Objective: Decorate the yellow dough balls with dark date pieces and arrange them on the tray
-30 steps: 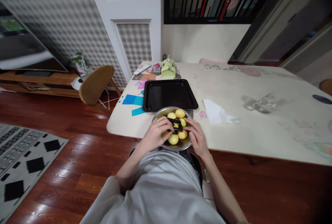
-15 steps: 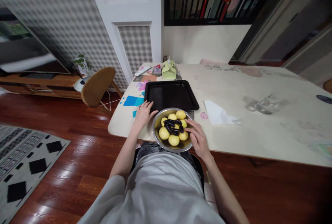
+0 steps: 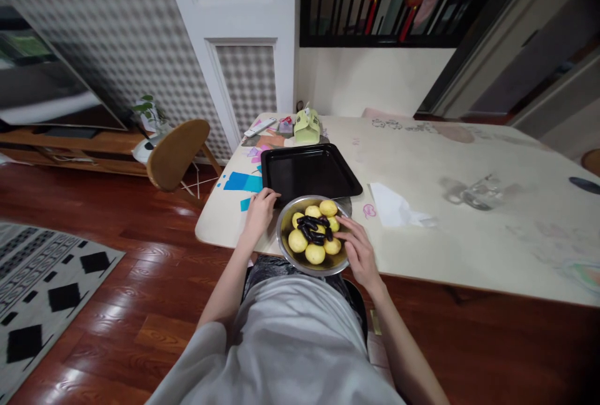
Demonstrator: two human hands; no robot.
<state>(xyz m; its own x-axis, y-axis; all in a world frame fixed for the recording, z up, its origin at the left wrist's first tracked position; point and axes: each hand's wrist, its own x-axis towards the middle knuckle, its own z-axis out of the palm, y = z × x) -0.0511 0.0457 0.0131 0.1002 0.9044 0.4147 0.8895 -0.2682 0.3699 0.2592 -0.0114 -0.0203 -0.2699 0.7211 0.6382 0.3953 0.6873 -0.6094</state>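
Observation:
A round metal bowl (image 3: 287,252) stands at the table's near edge, partly overhanging it in front of my body. Several round yellow fruits (image 3: 315,254), lemon-like, lie in it, with long dark grapes (image 3: 310,227) heaped in the middle. My right hand (image 3: 357,244) is at the bowl's right side, fingers over the rim by the fruit, thumb outside. Behind the bowl is a black baking tray (image 3: 304,170) with nothing on it. My left hand (image 3: 262,210) grips the tray's near left corner, fingers bent and thumb against the edge.
On the table (image 3: 469,249) are a crumpled white tissue (image 3: 394,205), a clear glass item (image 3: 480,195) on the right, and a dark oval object (image 3: 584,185). Behind the tray sit a green tissue box (image 3: 307,127) and a white remote (image 3: 260,127). A wooden chair (image 3: 178,155) stands left.
My left hand's spread fingers have drawn in and closed on the tray's corner. The tray has shifted slightly. My right hand and the bowl have stayed almost in place.

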